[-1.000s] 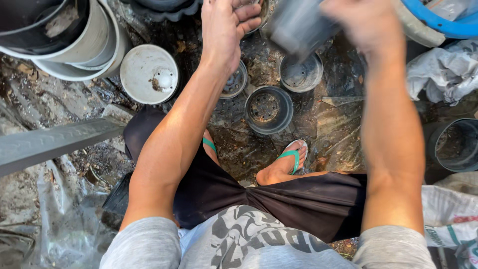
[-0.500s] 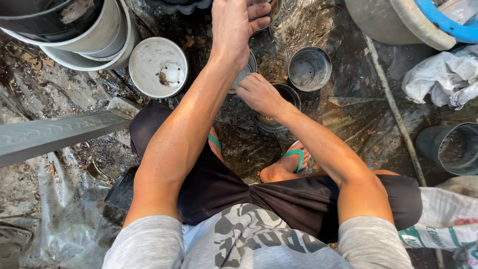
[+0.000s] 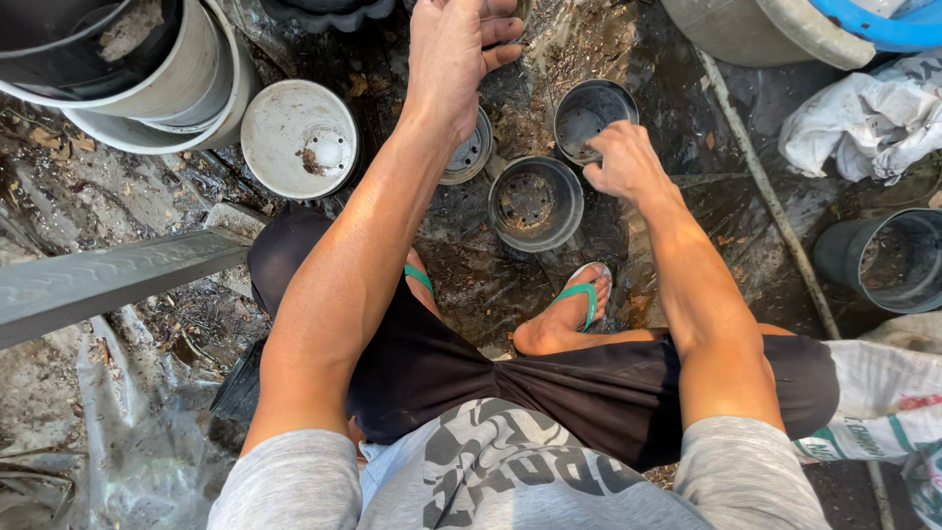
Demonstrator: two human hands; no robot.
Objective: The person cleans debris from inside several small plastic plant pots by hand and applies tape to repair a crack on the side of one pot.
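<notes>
I squat over wet ground with several empty black plastic pots. My right hand point(image 3: 624, 163) is curled on the near rim of an upright black pot point(image 3: 586, 106). A second upright black pot point(image 3: 535, 203) stands just in front of it, to the left of that hand. My left hand point(image 3: 454, 51) reaches forward, palm down, to the top edge of the view. Its fingers are bent and partly cut off, so what they touch is hidden. Under that wrist lies a small upturned pot point(image 3: 469, 154).
A white upturned pot point(image 3: 298, 137) lies at the left, beside stacked large pots point(image 3: 147, 93). A grey bar point(image 3: 108, 280) crosses the left side. A dark pot point(image 3: 883, 260), a white bag point(image 3: 863, 118) and a big tub point(image 3: 756, 34) are on the right. My feet wear green sandals point(image 3: 579, 294).
My right hand came down from holding a pot up high, passed over the nearer pot, and now grips the farther pot's rim. My left arm stayed stretched forward.
</notes>
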